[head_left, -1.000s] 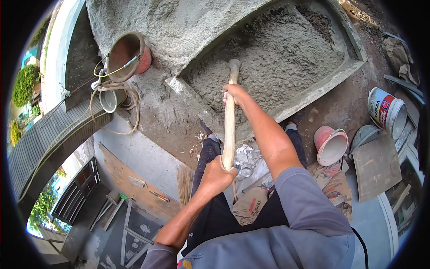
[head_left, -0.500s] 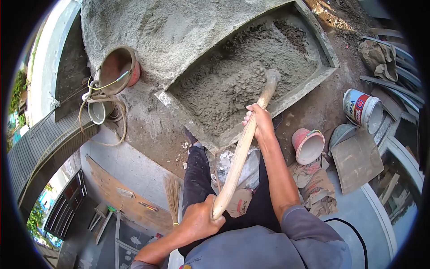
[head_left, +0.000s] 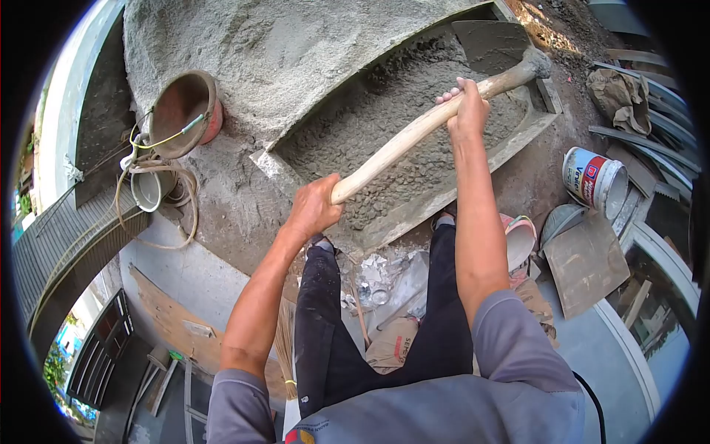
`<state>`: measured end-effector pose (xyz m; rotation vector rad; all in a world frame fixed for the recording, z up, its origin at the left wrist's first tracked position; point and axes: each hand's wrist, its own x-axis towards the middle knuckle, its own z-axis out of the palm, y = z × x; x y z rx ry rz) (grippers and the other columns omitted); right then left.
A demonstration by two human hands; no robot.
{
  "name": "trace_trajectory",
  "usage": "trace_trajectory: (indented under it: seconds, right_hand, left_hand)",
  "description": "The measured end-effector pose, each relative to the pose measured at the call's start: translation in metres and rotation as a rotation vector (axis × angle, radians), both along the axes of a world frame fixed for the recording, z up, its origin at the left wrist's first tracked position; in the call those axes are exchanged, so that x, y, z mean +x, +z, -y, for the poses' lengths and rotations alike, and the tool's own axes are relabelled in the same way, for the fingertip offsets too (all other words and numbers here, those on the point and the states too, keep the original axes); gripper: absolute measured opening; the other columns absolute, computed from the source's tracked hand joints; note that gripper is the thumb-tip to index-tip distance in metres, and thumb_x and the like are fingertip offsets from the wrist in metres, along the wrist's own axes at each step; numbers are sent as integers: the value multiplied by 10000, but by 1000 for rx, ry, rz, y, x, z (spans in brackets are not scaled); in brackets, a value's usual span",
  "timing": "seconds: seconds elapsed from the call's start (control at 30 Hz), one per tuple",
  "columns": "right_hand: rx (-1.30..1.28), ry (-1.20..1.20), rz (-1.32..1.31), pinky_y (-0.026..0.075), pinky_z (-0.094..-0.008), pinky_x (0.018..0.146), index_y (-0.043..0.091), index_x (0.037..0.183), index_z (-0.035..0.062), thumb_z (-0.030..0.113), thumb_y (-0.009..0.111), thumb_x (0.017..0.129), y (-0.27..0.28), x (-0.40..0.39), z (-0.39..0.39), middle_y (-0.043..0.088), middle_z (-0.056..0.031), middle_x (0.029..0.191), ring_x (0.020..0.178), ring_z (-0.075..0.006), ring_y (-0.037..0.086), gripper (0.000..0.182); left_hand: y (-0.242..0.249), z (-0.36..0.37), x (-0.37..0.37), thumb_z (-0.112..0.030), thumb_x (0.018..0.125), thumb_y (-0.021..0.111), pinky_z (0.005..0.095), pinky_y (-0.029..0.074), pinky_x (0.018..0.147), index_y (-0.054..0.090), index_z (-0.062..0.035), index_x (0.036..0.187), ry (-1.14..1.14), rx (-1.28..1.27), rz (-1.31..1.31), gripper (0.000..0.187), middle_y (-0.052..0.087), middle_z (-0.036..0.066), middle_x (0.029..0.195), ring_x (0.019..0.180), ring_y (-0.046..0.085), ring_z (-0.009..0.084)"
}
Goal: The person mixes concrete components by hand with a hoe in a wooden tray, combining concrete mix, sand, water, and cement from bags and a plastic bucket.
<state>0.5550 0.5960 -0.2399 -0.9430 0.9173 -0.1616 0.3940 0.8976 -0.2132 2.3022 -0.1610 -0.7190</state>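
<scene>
My left hand (head_left: 314,205) is closed round the butt end of a hoe's (head_left: 399,145) pale wooden handle. Farther up the shaft, my right hand (head_left: 469,112) wraps it near the head. The hoe's broad grey blade (head_left: 492,46) shows above the far right corner of a mixing trough (head_left: 543,122), raised over its contents. Wet grey mortar (head_left: 392,122) with a lumpy surface fills much of the trough. The handle slants across the trough from lower left to upper right.
A large heap of grey sand (head_left: 244,44) borders the trough. Left stand a bucket (head_left: 185,115), a smaller pail (head_left: 148,190) and a coiled hose (head_left: 194,214). On the right are a paint bucket (head_left: 592,181), a reddish bucket (head_left: 520,243) and a board (head_left: 586,263). A cement bag (head_left: 392,345) lies between my legs.
Both hands have risen forward with the hoe, its head moving up and right. The blade, hidden in the mortar before, now shows above it. My left hand has left my waist.
</scene>
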Motion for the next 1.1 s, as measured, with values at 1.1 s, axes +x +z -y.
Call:
trace_trajectory:
  seconds: [1.1]
  right_hand:
    - [562,415,-485,484,-379,485,552,939,4,139,576,937,-15,-147,5,500,-55,656,508,-188,484,137]
  left_hand:
    - [294,117,-74,-184,766,737,517,548,634,530,77,902,30,11,-613,360,623,293,659,659,674,481]
